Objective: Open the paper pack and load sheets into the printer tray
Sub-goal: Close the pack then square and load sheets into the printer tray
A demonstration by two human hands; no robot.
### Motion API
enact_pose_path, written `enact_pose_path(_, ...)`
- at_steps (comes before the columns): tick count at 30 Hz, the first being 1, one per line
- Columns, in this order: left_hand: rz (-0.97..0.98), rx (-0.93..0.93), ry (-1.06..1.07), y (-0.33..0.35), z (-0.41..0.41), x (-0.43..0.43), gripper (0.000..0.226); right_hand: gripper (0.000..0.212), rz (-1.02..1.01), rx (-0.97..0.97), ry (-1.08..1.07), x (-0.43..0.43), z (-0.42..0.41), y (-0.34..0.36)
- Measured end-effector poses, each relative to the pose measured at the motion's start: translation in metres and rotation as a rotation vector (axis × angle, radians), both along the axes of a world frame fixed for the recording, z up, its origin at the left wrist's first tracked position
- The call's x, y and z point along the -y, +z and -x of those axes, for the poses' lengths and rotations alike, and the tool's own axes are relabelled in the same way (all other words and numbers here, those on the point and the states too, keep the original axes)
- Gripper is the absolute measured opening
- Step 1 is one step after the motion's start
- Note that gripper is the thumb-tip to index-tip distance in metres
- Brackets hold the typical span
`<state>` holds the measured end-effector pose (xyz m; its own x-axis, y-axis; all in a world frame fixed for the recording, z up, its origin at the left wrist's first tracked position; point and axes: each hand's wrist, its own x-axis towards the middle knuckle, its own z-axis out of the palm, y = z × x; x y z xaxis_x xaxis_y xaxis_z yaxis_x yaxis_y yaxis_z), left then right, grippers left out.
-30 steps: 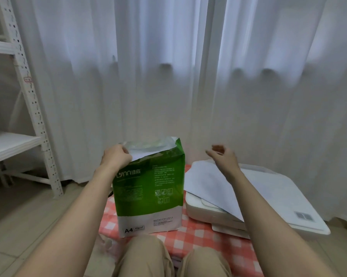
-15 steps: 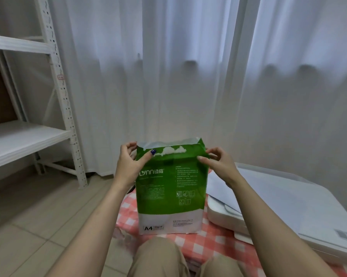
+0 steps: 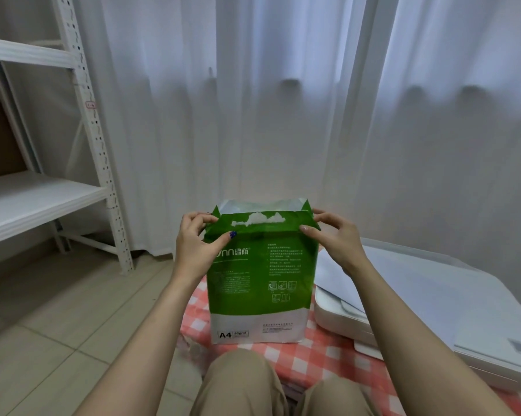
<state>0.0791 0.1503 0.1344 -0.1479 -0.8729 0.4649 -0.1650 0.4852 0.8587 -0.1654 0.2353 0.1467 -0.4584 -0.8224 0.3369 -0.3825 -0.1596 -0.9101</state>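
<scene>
Held the paper pack [image 3: 259, 280] upright near the left edge of the surface [image 3: 328, 358], on its red-and-white checked cloth, with the A4 mark low on the near face. Pinched the pack's top left corner with the left grip [image 3: 194, 244]: thumb across the green front, fingers curled behind the open rim. Pinched the top right corner likewise with the right grip [image 3: 336, 238], thumb on the front, fingers round the back. Held the wrapper's mouth open between the two, white lining showing inside; could not make out the sheets within. Had the white printer [image 3: 433, 295] just beside the pack, toward the right edge of the surface, with a loose white sheet [image 3: 331, 271] lying across its lid. Sat with knees [image 3: 238, 382] at the near edge, faced a white curtain [image 3: 283, 115] beyond the far edge, and had a white shelf rack [image 3: 94, 139] standing on the tiled floor [image 3: 58, 310] off to the left.
</scene>
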Motion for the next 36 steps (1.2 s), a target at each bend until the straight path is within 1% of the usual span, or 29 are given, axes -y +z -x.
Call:
enact_pose_path(2,0.015,0.026,0.004,0.000,0.001,0.000,0.029,0.021,0.011,0.013,0.017,-0.002,0.001,-0.002)
enact_pose_path(6,0.048,0.044,0.026,-0.004,0.003,0.002,0.028,0.022,0.005,0.023,0.044,-0.005,0.004,0.000)
enact_pose_path(9,0.030,0.038,0.032,-0.005,0.004,0.001,0.025,0.019,-0.027,0.042,0.083,-0.006,0.005,0.004)
enact_pose_path(12,0.013,0.007,0.027,-0.005,0.004,-0.002,0.019,0.022,-0.051,0.061,0.122,-0.007,0.006,0.006)
enact_pose_path(17,-0.013,-0.011,-0.002,-0.002,0.002,-0.001,0.012,0.025,-0.062,0.061,0.129,-0.004,0.007,0.009)
enact_pose_path(20,-0.011,-0.030,0.000,-0.001,0.002,-0.002,0.009,0.023,-0.056,0.049,0.123,-0.004,0.008,0.010)
enact_pose_path(25,-0.002,-0.035,0.007,-0.005,0.003,0.001,0.013,0.021,-0.036,0.062,0.112,-0.003,0.008,0.006)
enact_pose_path(29,-0.080,-0.077,-0.077,0.003,0.002,0.001,0.020,0.021,-0.053,0.049,0.128,-0.002,0.010,0.012)
enact_pose_path(31,-0.057,-0.038,-0.078,0.003,-0.001,0.005,0.014,0.023,-0.063,0.056,0.134,-0.001,0.012,0.012)
enact_pose_path(33,0.012,0.050,-0.004,0.001,-0.003,0.008,0.005,0.023,-0.065,0.065,0.137,-0.001,0.012,0.010)
enact_pose_path(36,0.090,0.127,0.072,-0.001,-0.002,0.006,0.014,0.023,-0.060,0.071,0.143,-0.001,0.012,0.009)
